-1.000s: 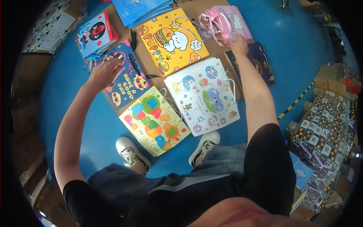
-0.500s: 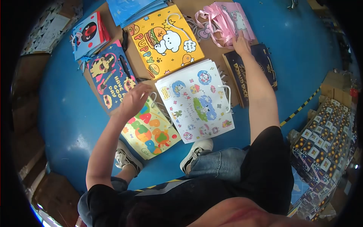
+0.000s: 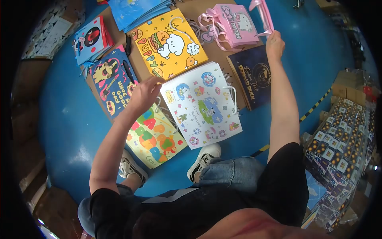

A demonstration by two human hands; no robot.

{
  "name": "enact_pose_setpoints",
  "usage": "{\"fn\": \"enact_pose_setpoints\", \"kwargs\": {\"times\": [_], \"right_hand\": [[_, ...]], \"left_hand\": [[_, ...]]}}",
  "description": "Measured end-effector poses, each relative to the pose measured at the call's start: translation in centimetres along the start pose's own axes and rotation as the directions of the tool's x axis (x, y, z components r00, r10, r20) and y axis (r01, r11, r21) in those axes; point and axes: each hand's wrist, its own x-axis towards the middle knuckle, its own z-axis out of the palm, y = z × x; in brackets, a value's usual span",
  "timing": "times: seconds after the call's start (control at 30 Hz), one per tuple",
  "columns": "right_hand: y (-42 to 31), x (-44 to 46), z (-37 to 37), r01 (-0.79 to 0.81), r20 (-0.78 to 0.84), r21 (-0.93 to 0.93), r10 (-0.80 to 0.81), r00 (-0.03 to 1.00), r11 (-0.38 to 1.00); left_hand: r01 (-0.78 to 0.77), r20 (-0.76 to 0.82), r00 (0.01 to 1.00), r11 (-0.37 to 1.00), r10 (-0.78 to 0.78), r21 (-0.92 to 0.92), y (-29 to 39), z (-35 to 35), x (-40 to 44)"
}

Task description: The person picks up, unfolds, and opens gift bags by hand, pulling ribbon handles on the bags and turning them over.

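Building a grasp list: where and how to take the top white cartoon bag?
I'd hook the cord handle from the person's right: its loop juts past that edge, while the white bag lies flat, its handle edge facing right.

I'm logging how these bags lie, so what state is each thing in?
Right hand: closed on pink item
Pink item: raised, cut off by picture edge
Left hand: fingers bent, grip unclear
White bags: stacked flat
PUPPY bag: flat, handle over front
HELLO KITTY bags: stacked flat
DONALD DUCK bag: flat
Blue bags: fanned
HAPPY bag: flat, partly hidden
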Motion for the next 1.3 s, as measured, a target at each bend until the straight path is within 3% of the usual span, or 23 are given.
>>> {"fn": "enact_pose_setpoints", "kwargs": {"times": [0.1,0.13,0.3,0.5,0.53,0.63,0.7,0.77,0.8,0.83,0.9,1.0,1.1,1.13,1.23,1.3], "right_hand": [[-1.5,-0.1,-2.0,-0.062,-0.024,0.038,0.063,0.998,0.997],[-1.1,0.0,-1.5,0.009,-0.052,0.060,-0.006,0.999,0.998],[-2.1,-0.4,2.5,0.046,0.011,-0.005,-0.046,0.999,0.999],[-4.2,-3.8,10.0,0.048,0.293,-0.090,-0.020,0.956,0.995],[-4.0,-4.0,11.1,-0.012,0.450,-0.117,0.064,0.891,0.993],[-5.5,-5.4,9.7,0.054,0.431,-0.180,0.029,0.902,0.982],[-4.8,-5.9,10.7,0.012,0.390,-0.140,0.044,0.920,0.990],[-4.1,-5.9,11.6,0.078,0.269,-0.248,-0.008,0.963,0.966],[-3.3,-5.3,12.4,0.057,0.415,-0.212,0.037,0.909,0.976],[-2.6,-4.9,12.7,0.054,0.415,-0.210,0.039,0.909,0.976],[-2.4,-3.8,12.8,0.063,0.663,-0.116,0.030,0.748,0.991],[-1.2,-2.8,12.9,0.072,0.607,0.040,-0.082,0.790,0.997],[-1.2,-2.0,9.7,0.166,0.571,-0.036,-0.116,0.813,0.985],[-0.6,-1.7,9.3,0.168,0.482,0.047,-0.169,0.860,0.985],[-0.6,-0.8,6.5,0.119,0.439,0.047,-0.128,0.889,0.992],[0.4,-0.5,6.1,0.033,0.516,0.056,-0.057,0.855,0.998]], "left_hand": [[-0.074,0.009,0.997,0.997,0.074,-0.009,1.4,0.7,0.3],[-0.116,0.000,0.993,0.993,0.116,-0.035,2.0,0.9,0.5],[-0.153,-0.027,0.988,0.986,0.151,-0.068,4.0,0.5,0.4],[-0.015,-0.048,0.999,0.993,0.009,-0.115,2.3,1.0,-0.4],[0.010,-0.057,0.998,0.992,-0.017,-0.127,2.0,1.3,-0.5],[0.066,-0.046,0.996,0.984,-0.075,-0.167,1.7,1.9,-0.6],[0.093,-0.028,0.995,0.978,-0.100,-0.189,1.4,2.3,-0.6],[0.162,0.006,0.986,0.953,-0.166,-0.258,1.0,2.9,-0.6],[0.183,0.016,0.982,0.937,-0.187,-0.298,1.0,2.9,-0.5],[0.184,0.017,0.982,0.938,-0.187,-0.294,1.0,3.0,-0.4],[0.238,0.035,0.971,0.929,-0.238,-0.283,0.9,3.0,0.0],[0.261,0.051,0.965,0.910,-0.259,-0.321,1.1,2.6,0.9],[0.221,0.026,0.973,0.894,-0.229,-0.389,0.7,3.2,2.1],[0.212,0.002,0.972,0.881,-0.233,-0.424,0.5,3.7,2.7],[0.180,-0.025,0.975,0.844,-0.222,-0.505,0.9,5.5,5.9],[0.162,0.046,0.986,0.848,-0.161,-0.505,2.0,7.1,9.8]]}}
